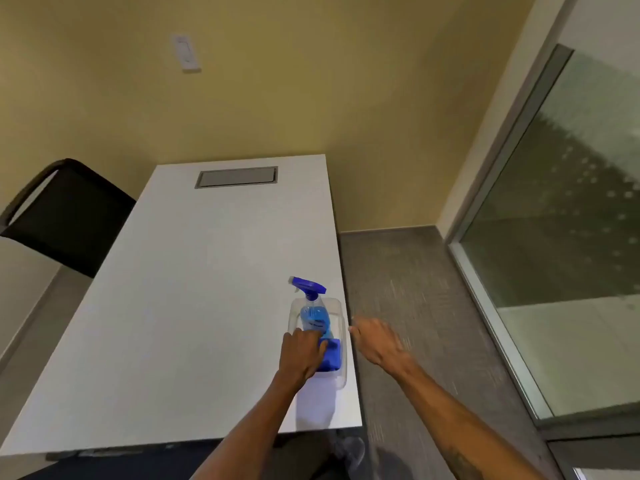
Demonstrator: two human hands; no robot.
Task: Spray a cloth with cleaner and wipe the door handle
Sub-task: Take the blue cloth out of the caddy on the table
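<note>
A clear spray bottle (313,311) with blue liquid and a blue trigger head stands in a clear plastic tray (337,304) near the right edge of the white table (194,306). A folded blue cloth (332,355) lies in the tray's near end. My left hand (301,351) reaches into the tray, fingers touching the cloth and the bottle's base; whether it grips either is unclear. My right hand (377,341) hovers just right of the tray, past the table edge, fingers loosely spread and empty. No door handle is in view.
A black chair (69,216) stands at the table's left. A grey cable hatch (237,177) is set in the table's far end. Grey carpet (408,306) runs to the right, up to a frosted glass panel (571,220). A wall switch (187,51) is on the yellow wall.
</note>
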